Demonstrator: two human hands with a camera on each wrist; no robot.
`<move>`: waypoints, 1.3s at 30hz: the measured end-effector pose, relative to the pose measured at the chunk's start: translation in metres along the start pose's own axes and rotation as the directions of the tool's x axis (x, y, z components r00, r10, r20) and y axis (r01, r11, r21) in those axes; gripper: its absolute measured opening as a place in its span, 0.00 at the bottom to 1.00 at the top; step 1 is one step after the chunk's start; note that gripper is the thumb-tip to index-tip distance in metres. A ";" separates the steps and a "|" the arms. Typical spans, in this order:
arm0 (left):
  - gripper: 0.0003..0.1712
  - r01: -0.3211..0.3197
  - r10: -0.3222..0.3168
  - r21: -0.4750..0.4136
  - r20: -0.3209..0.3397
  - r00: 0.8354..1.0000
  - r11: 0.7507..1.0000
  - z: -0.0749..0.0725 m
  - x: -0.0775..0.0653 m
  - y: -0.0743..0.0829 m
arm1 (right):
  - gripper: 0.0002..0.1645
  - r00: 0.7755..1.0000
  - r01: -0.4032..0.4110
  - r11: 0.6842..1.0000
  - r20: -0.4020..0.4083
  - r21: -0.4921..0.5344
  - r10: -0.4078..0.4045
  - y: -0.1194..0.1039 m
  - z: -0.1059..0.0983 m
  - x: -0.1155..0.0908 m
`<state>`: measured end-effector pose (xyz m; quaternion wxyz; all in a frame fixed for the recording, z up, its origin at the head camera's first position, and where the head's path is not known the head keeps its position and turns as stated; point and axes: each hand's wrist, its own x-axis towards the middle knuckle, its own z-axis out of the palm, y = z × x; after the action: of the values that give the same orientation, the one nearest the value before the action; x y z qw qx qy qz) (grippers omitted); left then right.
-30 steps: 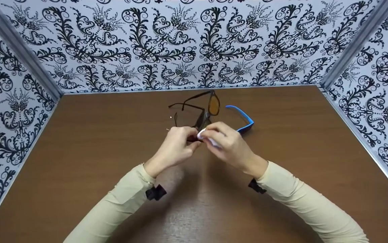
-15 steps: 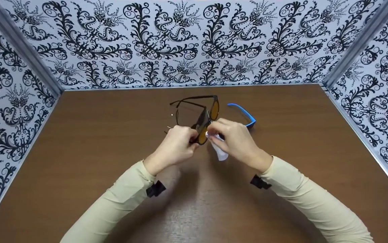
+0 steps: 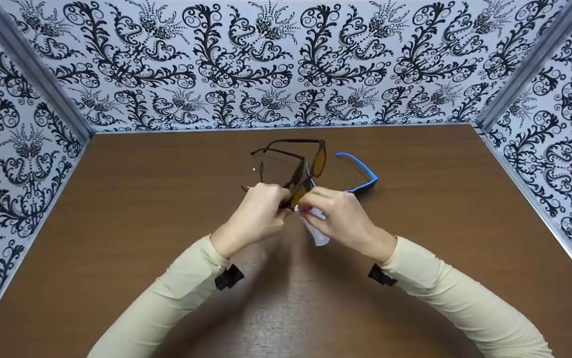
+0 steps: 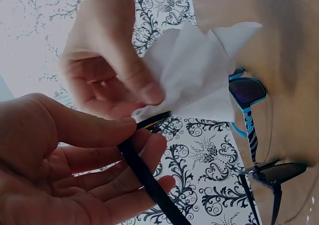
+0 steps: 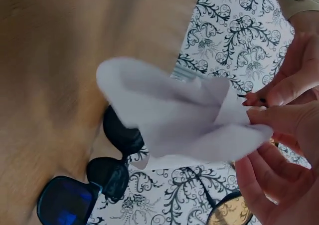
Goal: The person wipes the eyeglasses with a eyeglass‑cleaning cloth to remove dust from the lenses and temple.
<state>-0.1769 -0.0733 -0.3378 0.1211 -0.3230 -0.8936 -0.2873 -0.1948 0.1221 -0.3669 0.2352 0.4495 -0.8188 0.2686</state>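
Note:
In the head view, my left hand (image 3: 261, 211) grips black-framed glasses (image 3: 319, 161) with amber lenses by one side of the frame, close to a temple hinge. The temples point away to the left. My right hand (image 3: 340, 216) pinches a white cloth (image 3: 316, 234) at the lower lens, next to the left fingertips. In the left wrist view the cloth (image 4: 194, 70) spreads out past the right thumb, over the frame's rim. It covers much of the lens in the right wrist view, where the other amber lens (image 5: 230, 211) shows below.
Dark sunglasses (image 4: 279, 174) lie on the brown table (image 3: 166, 209) behind the held pair. To their right are sunglasses with blue temples (image 3: 363, 169). Patterned walls (image 3: 266, 64) enclose the table at the back and both sides.
The right hand shifts slightly right, then back left and down at the lower lens, with more cloth hanging below it. The held glasses tilt a little; the left hand stays nearly in place.

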 end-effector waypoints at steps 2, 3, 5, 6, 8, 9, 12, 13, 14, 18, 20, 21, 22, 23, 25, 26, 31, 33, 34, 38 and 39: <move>0.10 0.007 -0.007 0.003 0.011 1.000 1.000 -0.001 -0.001 0.001 | 0.07 0.999 -0.026 0.999 -0.034 -0.029 0.025 0.004 -0.001 -0.001; 0.11 0.011 -0.011 0.005 0.016 1.000 1.000 -0.002 -0.001 0.001 | 0.07 0.998 -0.041 0.998 -0.052 -0.040 0.039 0.006 -0.002 -0.001; 0.11 0.011 -0.011 0.008 0.024 1.000 1.000 -0.003 -0.001 0.003 | 0.06 0.994 -0.070 0.996 -0.083 -0.050 0.066 0.008 -0.004 0.001; 0.11 0.011 -0.011 0.007 0.026 1.000 1.000 -0.003 -0.002 0.004 | 0.06 0.993 -0.082 0.995 -0.094 -0.053 0.077 0.008 -0.005 0.002; 0.11 0.015 -0.015 0.006 0.033 0.999 1.000 -0.002 -0.002 0.005 | 0.06 0.989 -0.101 0.994 -0.110 -0.051 0.095 0.007 -0.007 0.004; 0.10 0.014 -0.014 0.010 0.033 0.999 1.000 -0.001 -0.002 0.005 | 0.06 0.989 -0.102 0.994 -0.114 -0.045 0.096 0.005 -0.007 0.005; 0.11 0.021 -0.021 0.019 0.036 0.999 1.000 0.001 -0.002 0.005 | 0.06 0.991 -0.076 0.997 -0.116 -0.022 0.073 0.001 -0.006 0.007; 0.12 0.022 -0.023 0.025 0.035 0.999 0.999 0.002 -0.002 0.005 | 0.06 0.992 -0.059 0.998 -0.116 -0.013 0.057 0.000 -0.006 0.007; 0.13 0.021 -0.022 0.029 0.032 0.999 0.999 0.003 -0.002 0.004 | 0.06 0.993 -0.040 0.999 -0.115 -0.002 0.040 -0.002 -0.005 0.006; 0.13 0.011 -0.012 0.031 0.013 1.000 0.999 0.005 -0.003 0.002 | 0.08 0.994 0.028 0.999 -0.103 0.017 -0.026 -0.006 0.002 0.002; 0.13 0.009 -0.009 0.026 0.003 1.000 1.000 0.005 -0.005 0.001 | 0.09 0.995 0.046 0.999 -0.084 0.015 -0.045 -0.007 0.006 -0.001; 0.13 0.007 -0.007 0.024 -0.003 1.000 1.000 0.005 -0.006 0.000 | 0.09 0.996 0.051 0.999 -0.071 0.008 -0.050 -0.007 0.007 -0.003; 0.13 0.006 -0.006 0.022 -0.005 1.000 1.000 0.005 -0.007 -0.001 | 0.09 0.997 0.052 0.999 -0.059 -0.002 -0.052 -0.007 0.009 -0.005; 0.13 0.006 -0.006 0.016 -0.006 1.000 1.000 0.004 -0.008 -0.001 | 0.09 0.998 0.050 0.999 -0.049 -0.013 -0.051 -0.007 0.010 -0.008; 0.12 0.008 -0.008 0.009 -0.002 1.000 1.000 0.003 -0.009 -0.001 | 0.08 0.999 0.037 0.998 -0.038 -0.041 -0.038 -0.005 0.011 -0.010; 0.12 0.010 -0.010 0.006 0.003 1.000 1.000 0.003 -0.010 -0.001 | 0.08 0.999 0.026 0.998 -0.043 -0.057 -0.028 -0.003 0.010 -0.011; 0.10 -0.001 0.001 0.006 0.015 1.000 1.000 0.002 -0.012 0.002 | 0.07 0.992 -0.040 0.992 -0.127 -0.118 0.025 0.004 0.005 -0.011; 0.10 -0.017 0.017 0.018 0.015 1.000 1.000 0.002 -0.013 0.003 | 0.07 0.988 -0.047 0.991 -0.153 -0.124 0.027 0.004 0.003 -0.009; 0.10 -0.023 0.023 0.021 0.016 1.000 1.000 0.003 -0.013 0.004 | 0.07 0.987 -0.042 0.991 -0.159 -0.123 0.022 0.004 0.002 -0.008; 0.10 -0.028 0.027 0.023 0.010 1.000 0.999 0.005 -0.014 0.005 | 0.07 0.988 -0.015 0.996 -0.157 -0.087 0.002 0.000 0.001 -0.005; 0.10 -0.025 0.024 0.016 0.008 1.000 1.000 0.006 -0.014 0.005 | 0.07 0.988 -0.008 0.997 -0.155 -0.076 -0.004 -0.001 0.001 -0.005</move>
<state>-0.1634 -0.0735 -0.3458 0.1238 -0.3340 -0.8923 -0.2773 -0.1915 0.1239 -0.3700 0.3148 0.4171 -0.8081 0.2718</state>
